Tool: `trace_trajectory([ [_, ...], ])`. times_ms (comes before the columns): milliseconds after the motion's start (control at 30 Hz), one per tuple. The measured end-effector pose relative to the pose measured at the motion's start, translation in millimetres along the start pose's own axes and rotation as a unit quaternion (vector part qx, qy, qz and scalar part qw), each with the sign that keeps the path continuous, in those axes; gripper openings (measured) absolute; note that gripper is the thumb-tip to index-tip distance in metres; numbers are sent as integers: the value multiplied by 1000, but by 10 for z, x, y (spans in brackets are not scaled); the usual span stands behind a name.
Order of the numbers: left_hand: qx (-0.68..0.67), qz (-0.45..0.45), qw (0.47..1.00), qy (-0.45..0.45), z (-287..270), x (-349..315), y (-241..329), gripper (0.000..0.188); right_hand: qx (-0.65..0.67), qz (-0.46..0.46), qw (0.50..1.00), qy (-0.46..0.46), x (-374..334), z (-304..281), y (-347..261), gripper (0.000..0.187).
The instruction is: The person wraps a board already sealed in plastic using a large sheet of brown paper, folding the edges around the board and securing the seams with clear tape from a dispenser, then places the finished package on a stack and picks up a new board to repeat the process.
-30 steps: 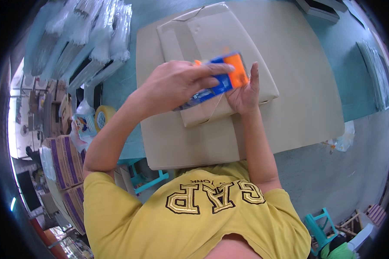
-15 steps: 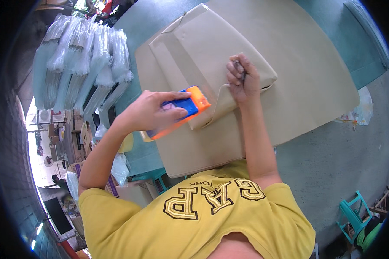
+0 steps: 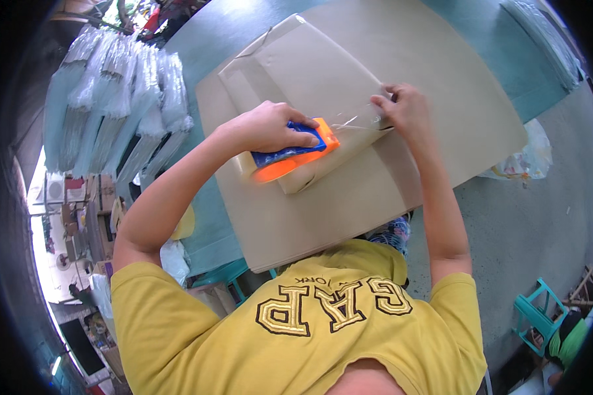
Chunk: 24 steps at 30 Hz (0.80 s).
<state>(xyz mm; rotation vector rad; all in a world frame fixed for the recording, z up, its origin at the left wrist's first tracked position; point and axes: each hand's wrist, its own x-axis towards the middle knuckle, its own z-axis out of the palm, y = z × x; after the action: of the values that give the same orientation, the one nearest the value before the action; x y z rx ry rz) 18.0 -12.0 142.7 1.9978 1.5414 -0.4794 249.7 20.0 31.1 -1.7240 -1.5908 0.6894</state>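
1. Orange and blue plastic is showing under the left hand (image 3: 267, 126), which is closing fully round a tape dispenser (image 3: 295, 153) and pressing it onto a brown paper parcel (image 3: 310, 85).
2. Clear tape (image 3: 357, 122) is stretching from the dispenser's front edge across to the right hand (image 3: 402, 105).
3. That hand is lying curled on the parcel's right edge, fingers pinning the tape's far end down.
4. The parcel is resting on a big cardboard sheet (image 3: 441, 151), which is covering a teal table (image 3: 211, 237).
5. Bagged bundles (image 3: 118, 112) are lying well to the left.
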Motion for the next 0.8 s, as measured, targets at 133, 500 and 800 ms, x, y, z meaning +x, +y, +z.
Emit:
trace_trajectory([
  [133, -23, 25, 999, 10, -5, -13, 22, 48, -252, -27, 945, 205, 210, -59, 361, 51],
  [500, -6, 90, 996, -12, 76, -333, -348, 51, -269, -208, 936, -91, -328, 833, -328, 61],
  [800, 354, 5, 923, -150, 686, -350, -206, 29, -314, -180, 924, -123, -319, 779, -445, 66],
])
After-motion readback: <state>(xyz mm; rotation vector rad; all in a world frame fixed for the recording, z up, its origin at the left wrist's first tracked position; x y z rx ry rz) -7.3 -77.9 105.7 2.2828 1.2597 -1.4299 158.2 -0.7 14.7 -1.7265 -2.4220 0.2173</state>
